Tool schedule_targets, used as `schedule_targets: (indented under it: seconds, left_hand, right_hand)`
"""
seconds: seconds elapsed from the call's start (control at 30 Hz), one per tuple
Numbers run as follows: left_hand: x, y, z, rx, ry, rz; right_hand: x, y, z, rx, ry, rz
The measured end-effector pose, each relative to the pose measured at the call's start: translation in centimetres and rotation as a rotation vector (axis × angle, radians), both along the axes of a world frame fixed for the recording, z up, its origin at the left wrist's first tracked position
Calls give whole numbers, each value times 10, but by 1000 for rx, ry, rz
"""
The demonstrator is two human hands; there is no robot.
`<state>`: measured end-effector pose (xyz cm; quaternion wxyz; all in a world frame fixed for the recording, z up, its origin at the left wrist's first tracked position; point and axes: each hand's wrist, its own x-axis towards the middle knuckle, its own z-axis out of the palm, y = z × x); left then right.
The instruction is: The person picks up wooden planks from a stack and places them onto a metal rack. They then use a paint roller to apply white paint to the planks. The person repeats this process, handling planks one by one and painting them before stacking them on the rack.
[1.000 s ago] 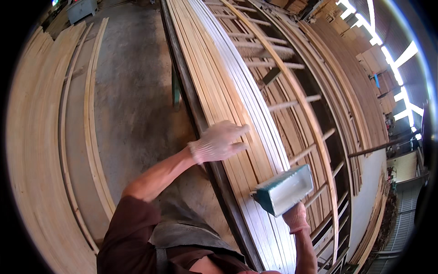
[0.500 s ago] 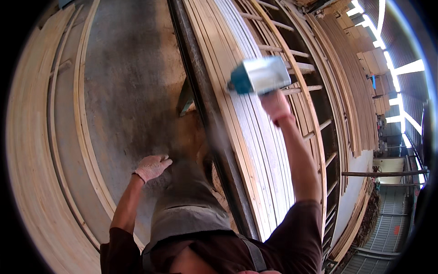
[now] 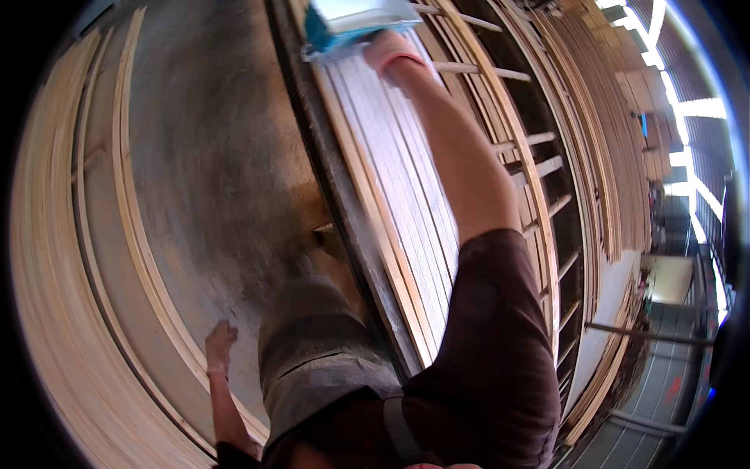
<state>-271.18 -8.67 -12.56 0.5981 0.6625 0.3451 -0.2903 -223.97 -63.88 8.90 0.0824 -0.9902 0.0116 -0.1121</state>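
Observation:
At the top of the view, my right hand (image 3: 388,53) in a light glove grips a box-shaped glue applicator (image 3: 363,19) with teal ends and a pale, shiny face. The applicator is over a row of wooden strips laid side by side, whose middle band (image 3: 398,144) looks white and shiny, as if coated. Whether it presses on them is hard to tell. My left hand (image 3: 222,340), gloved and a little blurred, hangs low beside my apron with loosely bent fingers. It holds nothing that I can see.
A dark metal rail (image 3: 332,176) edges the strips on my side. To their right stands a ladder-like wooden rack (image 3: 522,133), with stacked boards (image 3: 598,141) beyond. Long pale boards (image 3: 47,234) lie at the far left, across the grey floor (image 3: 203,156).
My right hand has carried the applicator forward and to the left along the strips, and my arm is stretched further. My left hand has dropped back and to the left.

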Motion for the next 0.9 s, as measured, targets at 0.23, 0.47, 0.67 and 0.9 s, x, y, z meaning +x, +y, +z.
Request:
schedule_targets:
  seconds: [0.23, 0.47, 0.67, 0.9]
  left_hand:
    - [12, 92, -50, -133, 425, -142]
    - [176, 106, -96, 79, -71, -1120]
    - [274, 26, -80, -321, 179, -516]
    - [166, -26, -74, -159, 126, -826]
  right_hand:
    - [-30, 61, 17, 317, 171, -297]
    - [-223, 92, 28, 288, 461, -416]
    - [-470, 105, 27, 9, 688, -598]
    - [-769, 106, 59, 176, 582, -962]
